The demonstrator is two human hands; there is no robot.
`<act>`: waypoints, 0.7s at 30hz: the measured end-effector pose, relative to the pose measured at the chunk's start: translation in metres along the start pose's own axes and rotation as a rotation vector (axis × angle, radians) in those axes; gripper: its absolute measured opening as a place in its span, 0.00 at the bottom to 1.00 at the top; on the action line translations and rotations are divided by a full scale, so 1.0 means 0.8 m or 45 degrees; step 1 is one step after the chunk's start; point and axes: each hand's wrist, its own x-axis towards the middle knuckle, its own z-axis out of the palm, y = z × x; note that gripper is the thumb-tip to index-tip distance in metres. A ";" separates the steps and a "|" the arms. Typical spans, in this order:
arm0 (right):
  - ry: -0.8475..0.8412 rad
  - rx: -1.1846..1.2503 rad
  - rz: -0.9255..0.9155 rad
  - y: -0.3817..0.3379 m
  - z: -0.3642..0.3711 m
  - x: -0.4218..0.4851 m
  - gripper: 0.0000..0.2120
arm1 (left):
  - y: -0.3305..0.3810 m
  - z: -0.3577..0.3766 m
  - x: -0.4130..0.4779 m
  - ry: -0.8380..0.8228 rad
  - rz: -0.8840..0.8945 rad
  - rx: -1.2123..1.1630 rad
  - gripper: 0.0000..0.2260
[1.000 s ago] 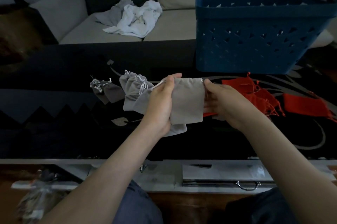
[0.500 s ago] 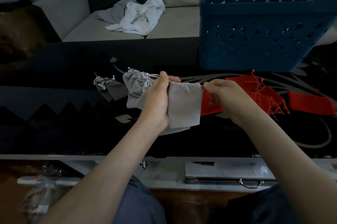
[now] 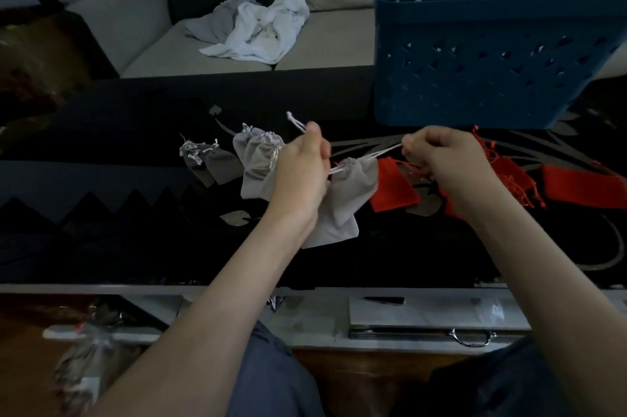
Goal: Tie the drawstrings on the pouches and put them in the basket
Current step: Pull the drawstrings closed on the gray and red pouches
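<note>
While the left hand [image 3: 302, 172] and right hand [image 3: 441, 158] each pinch a drawstring [image 3: 386, 151] in a closed grip, cords taut, the grey pouch [image 3: 354, 189] hangs between them above the desk [image 3: 135, 247] — cinched mouth uppermost, long axis slanting down-left toward the person, the basket [image 3: 492, 60] beyond.

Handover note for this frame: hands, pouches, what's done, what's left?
Left hand grips the left cord, right hand the right cord, pulled apart.
Grey pouch hangs between them, mouth cinched; no knot visible.
Other grey pouches lie on the table to its left, red pouches to its right, near the basket; its inside is hidden.
Left: knot this pouch, do the rest, basket them all.
</note>
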 end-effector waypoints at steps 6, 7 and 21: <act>-0.235 -0.068 -0.280 -0.019 -0.025 -0.013 0.07 | -0.010 0.006 -0.005 -0.270 -0.040 0.257 0.18; -0.319 -0.060 -0.318 -0.022 -0.025 -0.017 0.07 | -0.010 0.007 -0.007 -0.321 -0.040 0.253 0.17; -0.529 0.012 -0.525 -0.031 0.003 -0.025 0.04 | -0.021 0.014 -0.022 -0.666 0.259 0.461 0.09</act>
